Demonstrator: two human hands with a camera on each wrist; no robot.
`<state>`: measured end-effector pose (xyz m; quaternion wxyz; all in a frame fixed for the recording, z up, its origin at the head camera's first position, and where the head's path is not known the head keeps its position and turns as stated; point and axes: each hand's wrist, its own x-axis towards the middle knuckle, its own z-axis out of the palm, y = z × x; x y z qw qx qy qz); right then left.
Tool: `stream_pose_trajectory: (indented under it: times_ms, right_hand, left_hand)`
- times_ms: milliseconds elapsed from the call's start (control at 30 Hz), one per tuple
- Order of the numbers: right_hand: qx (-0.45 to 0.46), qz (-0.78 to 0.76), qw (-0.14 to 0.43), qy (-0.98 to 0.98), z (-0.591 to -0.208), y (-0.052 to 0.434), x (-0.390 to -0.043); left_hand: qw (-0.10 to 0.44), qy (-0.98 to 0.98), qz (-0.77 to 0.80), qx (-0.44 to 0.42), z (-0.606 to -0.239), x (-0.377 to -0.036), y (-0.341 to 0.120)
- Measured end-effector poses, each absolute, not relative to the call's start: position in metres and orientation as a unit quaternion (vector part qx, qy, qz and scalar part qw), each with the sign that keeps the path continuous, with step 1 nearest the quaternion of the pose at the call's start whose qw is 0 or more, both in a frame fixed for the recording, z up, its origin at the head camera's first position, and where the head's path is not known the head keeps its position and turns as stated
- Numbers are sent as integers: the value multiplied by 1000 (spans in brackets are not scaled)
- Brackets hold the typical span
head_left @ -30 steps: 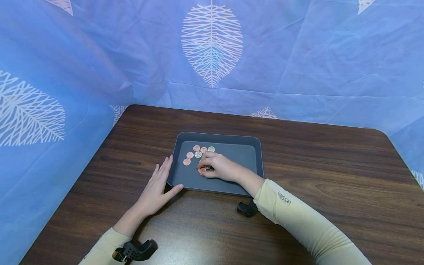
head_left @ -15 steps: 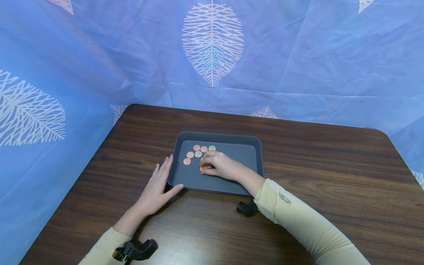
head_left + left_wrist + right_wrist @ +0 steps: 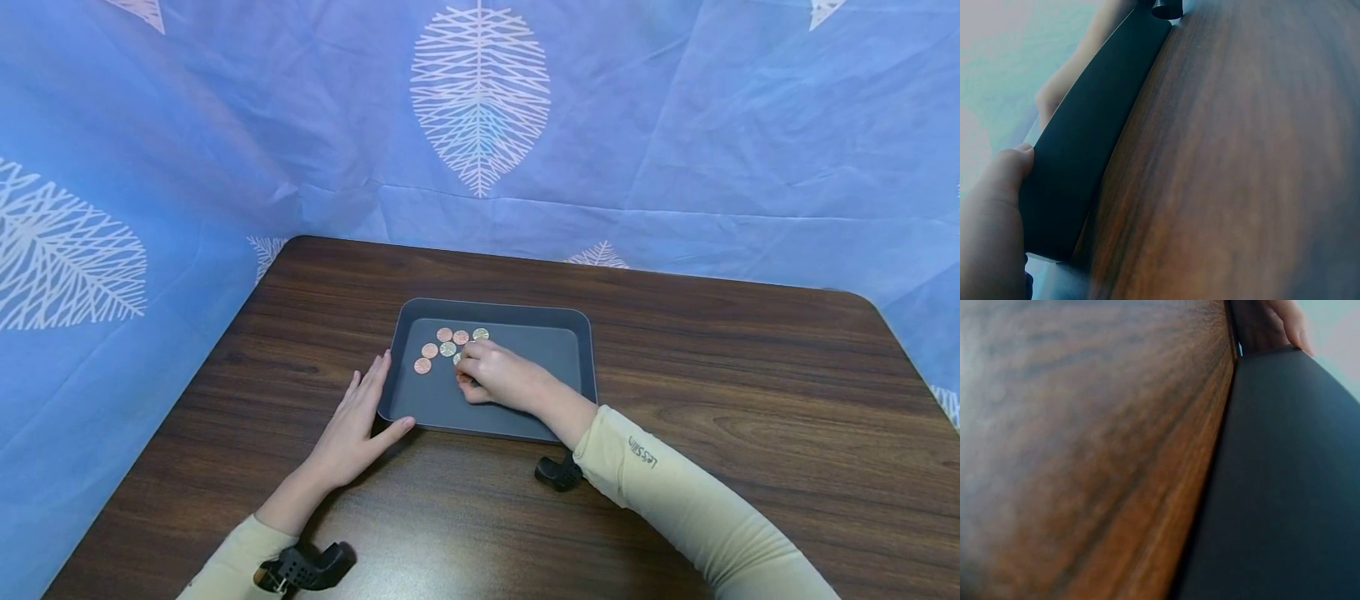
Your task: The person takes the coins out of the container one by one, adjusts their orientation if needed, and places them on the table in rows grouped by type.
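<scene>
Tray (image 3: 540, 346): dark grey, rectangular, raised rim, flat, just below frame centre. Visible coins (image 3: 447, 349): round, copper- and gold-coloured, flat, clustered in its left half

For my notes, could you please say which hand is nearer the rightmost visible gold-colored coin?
Right: the right hand is just this side of the gold-colored coin; the left hand is farther left, touching the tray.
</scene>
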<state>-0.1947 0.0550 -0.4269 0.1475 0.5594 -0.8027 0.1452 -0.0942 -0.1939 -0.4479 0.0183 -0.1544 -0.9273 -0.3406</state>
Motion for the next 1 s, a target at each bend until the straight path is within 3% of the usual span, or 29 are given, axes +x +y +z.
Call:
stream_pose_trajectory:
  times_ms: [233,467,767,1000]
  right_hand:
    - [559,119,189,-798,-426,56,-195]
    - [540,112,195,-811,-425,57,-194]
    - [520,132,172,-826,-425,59,-194]
    - [494,184,113,-842,-423,59,-193]
  left_hand:
    - [19,-928,-338,-155,-448,-94,-195]
    - [26,-928,-337,-159,-449,-94,-195]
    - [35,-928,-334,-163,-450,-94,-196]
    - [32,-928,-335,-163,-450,-94,-196]
